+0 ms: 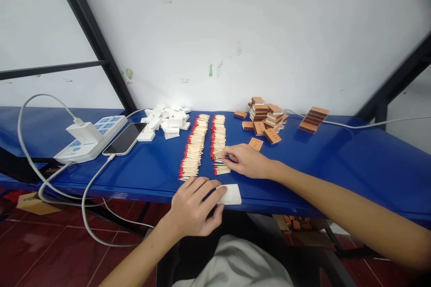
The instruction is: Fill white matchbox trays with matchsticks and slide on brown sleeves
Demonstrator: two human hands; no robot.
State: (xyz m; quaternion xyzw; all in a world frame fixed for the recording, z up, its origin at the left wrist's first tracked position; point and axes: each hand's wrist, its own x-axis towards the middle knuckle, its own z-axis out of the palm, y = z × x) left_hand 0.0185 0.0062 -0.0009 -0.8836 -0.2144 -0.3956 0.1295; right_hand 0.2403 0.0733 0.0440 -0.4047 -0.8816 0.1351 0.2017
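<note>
My left hand (197, 208) holds a small white matchbox tray (233, 194) at the table's front edge, thumb at its near side and fingers over its left end. Just beyond it, my right hand (248, 161) is closed in a pinch at the stick ends of the right row of matches (218, 136); how many matches the fingertips grip is hidden. Red heads in that row point left. A second, longer row of matches (195, 145) lies parallel on the left, above my left hand's knuckles.
White trays (173, 122) are heaped at the back left, brown matchbox sleeves (259, 128) at the back right. Another sleeve group (314, 119) sits farther right. A phone (125, 139) and a power strip (109, 125) with looping cables occupy the left of the blue table (336, 157).
</note>
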